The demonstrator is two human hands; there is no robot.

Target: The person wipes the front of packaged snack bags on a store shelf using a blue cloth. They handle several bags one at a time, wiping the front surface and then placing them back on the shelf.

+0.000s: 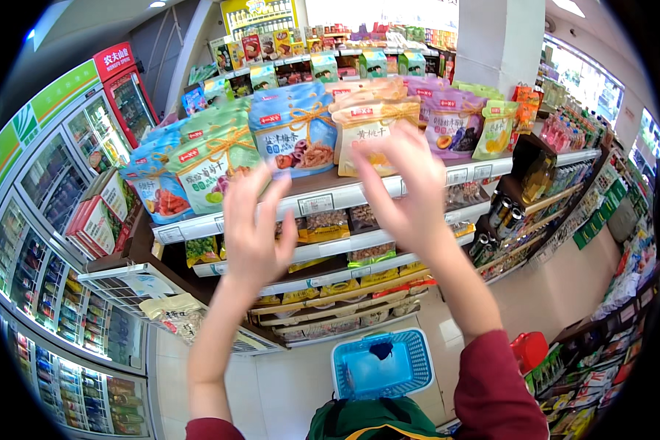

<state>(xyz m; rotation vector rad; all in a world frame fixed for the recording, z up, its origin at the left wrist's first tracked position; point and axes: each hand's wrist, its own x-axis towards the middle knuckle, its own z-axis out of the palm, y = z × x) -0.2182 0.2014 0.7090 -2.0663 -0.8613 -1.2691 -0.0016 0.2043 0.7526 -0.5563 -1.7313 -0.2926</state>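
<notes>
My left hand point(258, 225) is raised before the shelf front, fingers apart and holding nothing, near a green pouch of dried fruit point(209, 181). My right hand point(404, 187), blurred and empty with thumb and fingers spread, hovers before an orange pouch of dried fruit point(363, 129) and partly hides it. Between them on the top shelf stand blue pouches point(294, 143) tied with printed yellow bows. Purple pouches point(452, 129) and a light green pouch point(495, 132) stand to the right. Whether any fingertip touches a pouch cannot be told.
A blue plastic shopping basket point(382, 366) with a dark item inside sits on the tiled floor below. Glass-door drink refrigerators point(49, 275) line the left side. Lower shelves point(330, 247) hold packaged snacks. A white pillar point(498, 49) rises behind, and packed shelves point(599, 379) stand at lower right.
</notes>
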